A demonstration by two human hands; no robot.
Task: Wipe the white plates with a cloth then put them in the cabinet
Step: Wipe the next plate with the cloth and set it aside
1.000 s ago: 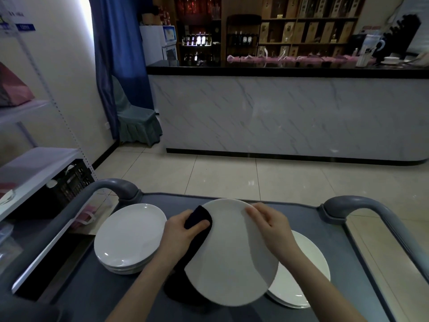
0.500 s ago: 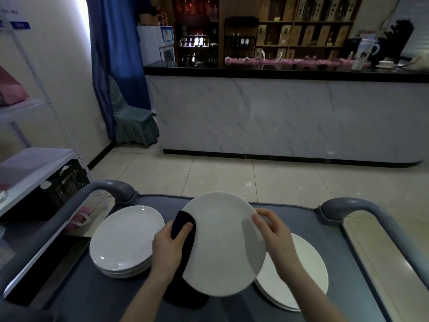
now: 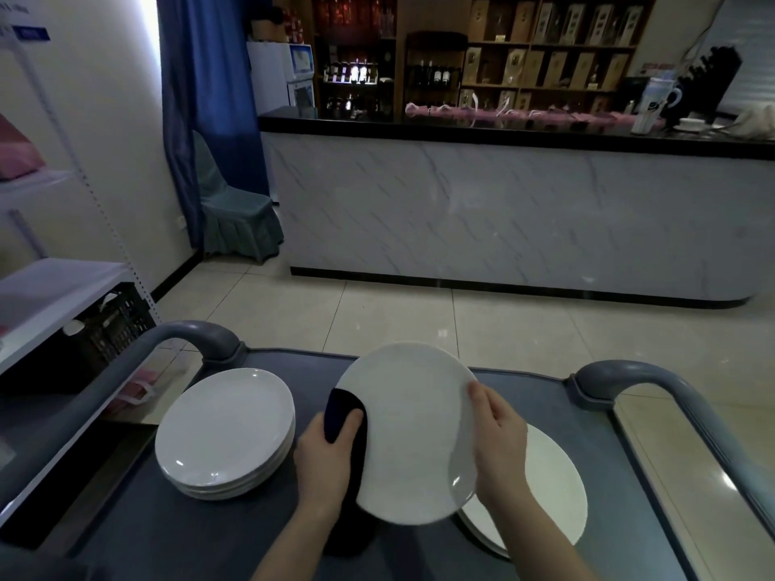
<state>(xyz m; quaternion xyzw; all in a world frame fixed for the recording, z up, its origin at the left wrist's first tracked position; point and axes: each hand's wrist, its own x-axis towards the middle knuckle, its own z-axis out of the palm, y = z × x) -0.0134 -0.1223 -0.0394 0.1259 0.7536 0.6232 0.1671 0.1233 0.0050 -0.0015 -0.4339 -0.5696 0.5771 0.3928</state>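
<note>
A white plate point(image 3: 407, 429) is held tilted above the grey cart top point(image 3: 138, 534). My right hand point(image 3: 497, 434) grips the plate's right rim. My left hand point(image 3: 325, 452) pinches a dark cloth point(image 3: 341, 413) folded over the plate's left rim, thumb on top. More of the cloth hangs down below the plate. A stack of several white plates point(image 3: 226, 429) sits on the cart to the left. Further white plates point(image 3: 545, 484) lie on the cart at the right, partly hidden behind the held plate and my right arm.
The cart has curved grey handles at the left point(image 3: 188, 337) and right point(image 3: 629, 379). White shelving with a black crate point(image 3: 109, 325) stands at the left. A marble-fronted bar counter point(image 3: 503, 211) is across the tiled floor, with a covered chair point(image 3: 235, 211) beside a blue curtain.
The held plate has turned and shifted slightly. The cloth under my left thumb has slid along the left rim, and my right hand has moved along the right rim.
</note>
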